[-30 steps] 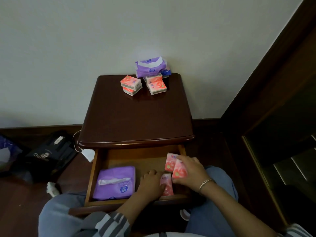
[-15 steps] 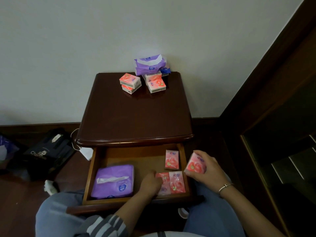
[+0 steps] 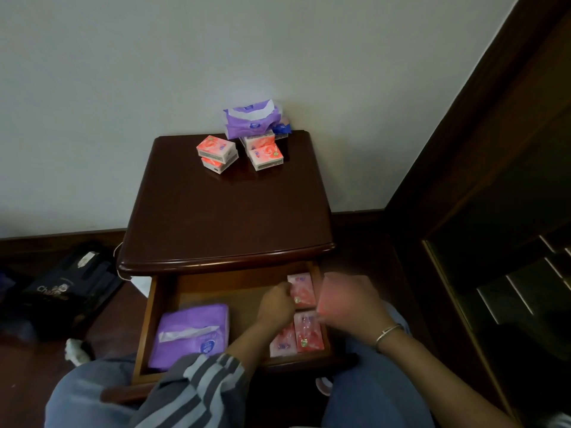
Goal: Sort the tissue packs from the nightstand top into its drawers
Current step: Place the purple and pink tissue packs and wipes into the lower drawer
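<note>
- Steady rear pack (image 3: 301,288) with curled left hand (image 3: 276,304) (actual grip: cannot tell).
- Lower pink pack (image 3: 322,301), clasped in right hand (image 3: 352,301), flush beside it inside drawer (image 3: 210,288).

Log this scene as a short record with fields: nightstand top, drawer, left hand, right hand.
Nightstand top: stacked pink packs and a purple pack, at the back.
Drawer: open; large purple pack left, three pink packs right.
Left hand: fingers curled beside the rear pink pack; grip unclear.
Right hand: blurred, seems to grip a fourth pink pack.
</note>
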